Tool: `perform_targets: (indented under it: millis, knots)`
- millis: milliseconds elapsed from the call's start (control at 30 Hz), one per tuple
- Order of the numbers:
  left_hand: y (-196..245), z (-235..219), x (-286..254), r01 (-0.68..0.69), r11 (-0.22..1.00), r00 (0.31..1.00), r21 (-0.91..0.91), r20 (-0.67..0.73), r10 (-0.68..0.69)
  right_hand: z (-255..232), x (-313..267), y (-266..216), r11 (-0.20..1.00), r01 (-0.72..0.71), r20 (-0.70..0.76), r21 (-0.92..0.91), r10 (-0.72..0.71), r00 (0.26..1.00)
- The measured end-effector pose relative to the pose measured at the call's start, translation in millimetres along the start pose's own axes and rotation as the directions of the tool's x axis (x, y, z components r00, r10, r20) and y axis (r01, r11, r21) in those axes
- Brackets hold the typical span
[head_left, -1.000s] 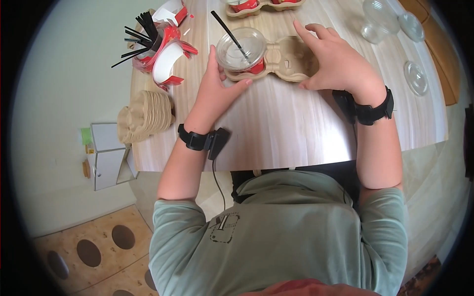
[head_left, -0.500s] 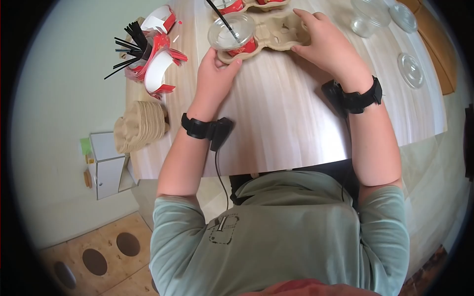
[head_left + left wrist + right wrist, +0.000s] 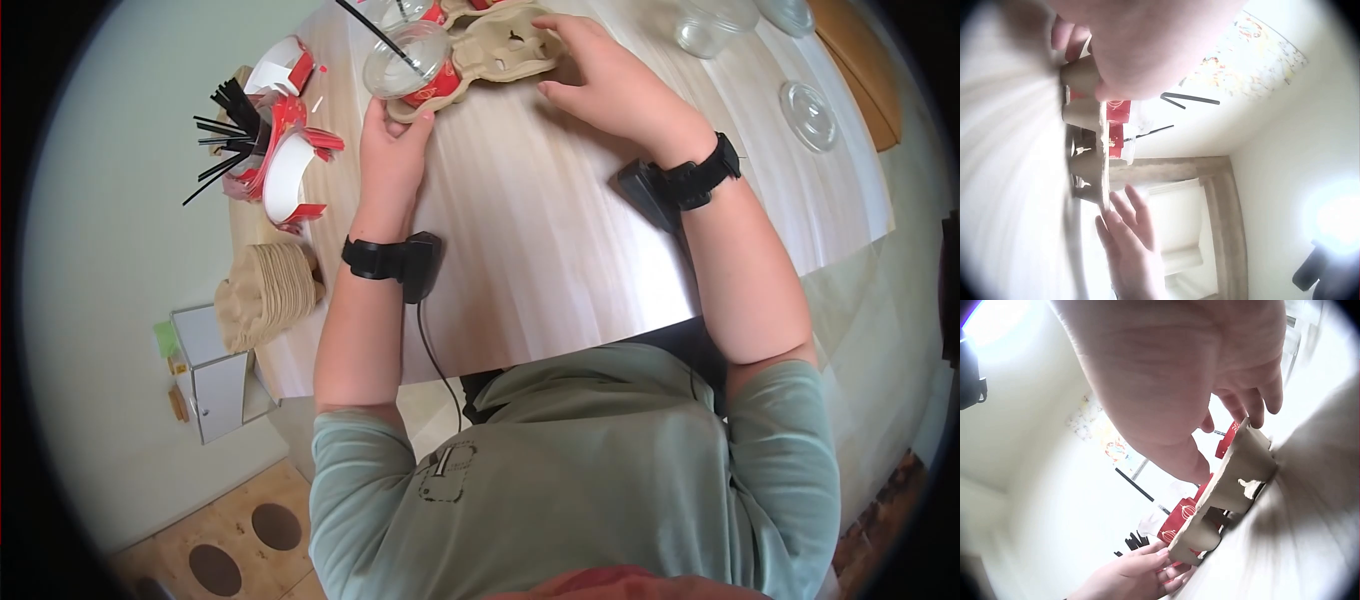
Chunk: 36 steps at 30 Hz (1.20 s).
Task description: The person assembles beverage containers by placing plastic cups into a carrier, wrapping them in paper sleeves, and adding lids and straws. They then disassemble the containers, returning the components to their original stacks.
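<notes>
A moulded pulp cup carrier (image 3: 510, 45) lies on the table with a clear cup in its left well. The cup has a red sleeve (image 3: 437, 90), a clear lid (image 3: 400, 65) and a black straw (image 3: 365, 22). My left hand (image 3: 393, 150) grips the carrier's left end, thumb on the near rim and fingers on the outer side. At the other end, my right hand (image 3: 620, 95) spreads its thumb and fingers around the right well, which holds no cup. The right wrist view shows its fingertips at the carrier's rim (image 3: 1210, 500).
Another carrier (image 3: 462, 10) with red-sleeved cups stands right behind. On the left are black straws (image 3: 235, 110), loose red-and-white sleeves (image 3: 290, 180) and a stack of carriers (image 3: 265, 295). Clear cups (image 3: 710, 28) and a clear lid (image 3: 808, 115) are on the right.
The carrier and its cup have slid away from me, close up to the rear carrier, with both hands moving along. The head view has also shifted.
</notes>
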<state>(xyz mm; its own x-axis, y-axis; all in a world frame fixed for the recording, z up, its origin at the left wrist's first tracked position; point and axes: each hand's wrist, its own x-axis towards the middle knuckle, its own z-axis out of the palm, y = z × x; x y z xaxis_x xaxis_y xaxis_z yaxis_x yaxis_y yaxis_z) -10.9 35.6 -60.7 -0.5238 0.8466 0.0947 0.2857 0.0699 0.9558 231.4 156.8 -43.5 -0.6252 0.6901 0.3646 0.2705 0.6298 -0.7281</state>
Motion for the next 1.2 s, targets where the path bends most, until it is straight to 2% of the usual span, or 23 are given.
perform_targets:
  millis: [100,300,500,600,667,700,800,900,967,1000,1100,1200]
  knots:
    - [-7.5,-0.3,5.6,0.021,1.0,0.999,0.003,-0.027,-0.021,2.5,3.1,6.5,0.998,0.046,-0.018,0.037,-0.045,0.999]
    - [-25.9,-8.2,14.3,0.002,0.994,0.999,-0.109,-0.034,-0.006,-0.1,4.1,5.2,0.982,-0.067,0.09,0.176,0.052,0.995]
    - [-19.9,-10.7,5.8,0.034,0.98,0.999,-0.197,0.01,-0.032,-1.4,4.6,7.1,0.951,-0.084,0.104,0.297,0.056,0.993]
    - [-20.2,-9.3,0.9,0.037,0.986,0.999,-0.164,-0.018,-0.041,2.9,6.3,14.2,0.94,0.017,0.034,0.34,-0.03,0.999]
    - [-24.9,-9.2,0.1,0.044,0.992,0.997,-0.115,-0.064,-0.052,-3.1,8.8,15.9,0.976,0.083,-0.033,0.2,-0.078,0.996]
    - [-23.7,-8.2,-1.7,0.039,0.989,0.995,-0.146,-0.088,-0.052,-5.3,9.9,15.6,0.985,0.113,-0.062,0.129,-0.106,0.992]
    - [-19.4,-6.6,-7.0,0.018,0.98,0.986,-0.199,-0.16,-0.05,-10.0,12.3,9.8,0.99,0.085,-0.204,0.114,-0.06,0.977]
    - [-16.0,-3.2,-11.8,-0.01,0.974,0.976,-0.228,-0.214,-0.04,-14.4,6.7,-11.5,0.994,0.067,-0.238,0.087,-0.045,0.97]
    - [-13.3,-1.3,-13.5,-0.028,0.958,0.972,-0.287,-0.23,-0.041,-16.1,9.3,-13.5,0.991,0.027,-0.273,0.133,0.011,0.962]
    - [-12.8,-1.7,-13.7,-0.039,0.95,0.982,-0.311,-0.189,-0.022,-16.9,10.8,-13.5,0.988,0.007,-0.289,0.155,0.038,0.957]
    - [-13.0,-1.2,-17.1,-0.053,0.931,0.996,-0.362,-0.08,0.026,-13.3,8.6,-9.9,0.938,0.118,-0.426,0.327,0.035,0.904]
    - [-11.1,-1.5,-18.9,-0.043,0.919,0.999,-0.391,-0.02,0.038,-18.0,20.4,4.7,0.87,0.249,-0.621,0.427,0.082,0.779]
